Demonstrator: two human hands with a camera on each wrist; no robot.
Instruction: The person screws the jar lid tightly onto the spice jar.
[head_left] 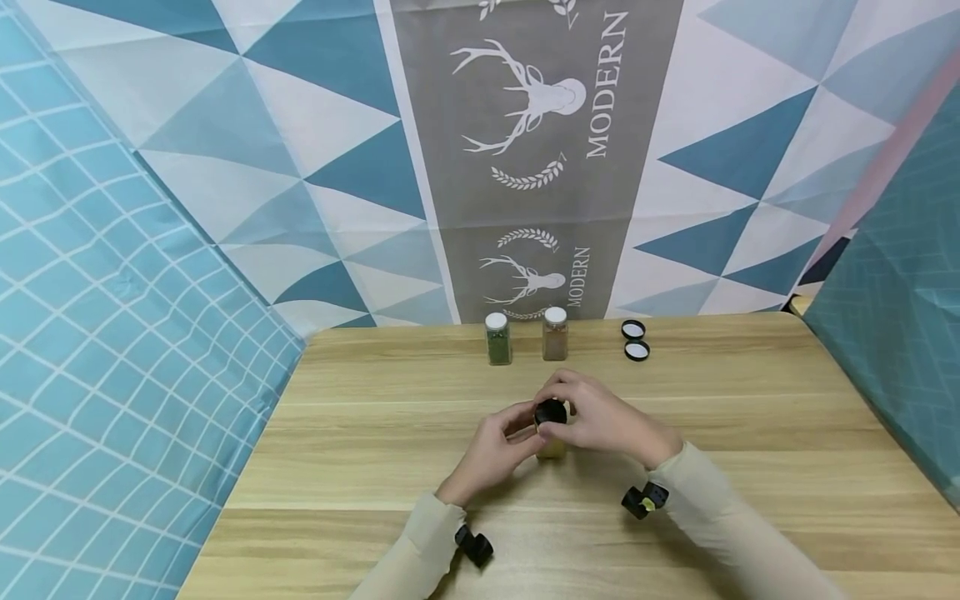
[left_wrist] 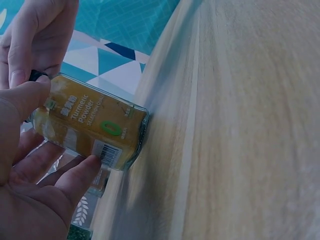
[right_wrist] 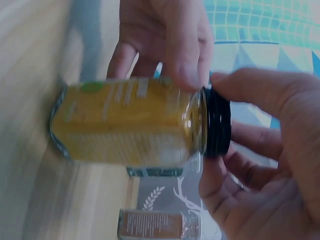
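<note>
A square glass jar of yellow turmeric powder [left_wrist: 95, 117] stands upright at the tabletop, its printed label legible in the left wrist view. Around its upper body, the thumb and fingers of my left hand [head_left: 495, 447] hold the jar from the left. My right hand [head_left: 603, 421] pinches the rim of the black screw lid [right_wrist: 218, 122] between thumb and fingers. The lid sits on the jar's neck. From above, the hands hide much of the jar.
Behind the hands stand a white-topped jar of green flakes [head_left: 498, 346] and a white-topped jar of reddish-brown spice [head_left: 555, 342]. To their right lie two black lids [head_left: 633, 330] with white liners showing. Patterned cloth [head_left: 360, 208] hangs along the wooden table's [head_left: 360, 467] back edge.
</note>
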